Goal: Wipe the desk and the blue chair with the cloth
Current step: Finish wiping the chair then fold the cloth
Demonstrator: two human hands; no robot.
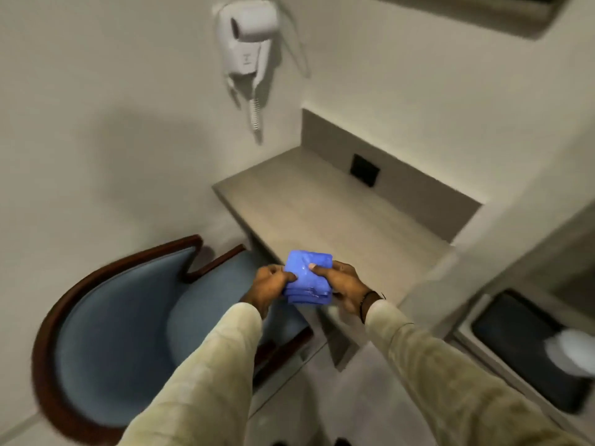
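Observation:
A folded bright blue cloth (307,276) is held in the air between both my hands, above the near left corner of the desk. My left hand (269,284) grips its left edge, and my right hand (341,283) grips its right side with the thumb on top. The beige desk (322,207) runs from the middle towards the back right, set into a wall niche. The blue chair (128,317), with a dark wooden frame and padded blue seat and back, stands at the lower left, its front tucked against the desk's left edge.
A white wall-mounted hair dryer (248,43) hangs above the desk's left end. A black socket plate (365,170) sits in the desk's back panel. At the right is a dark tray (515,342) with a white object (570,352) on a lower shelf.

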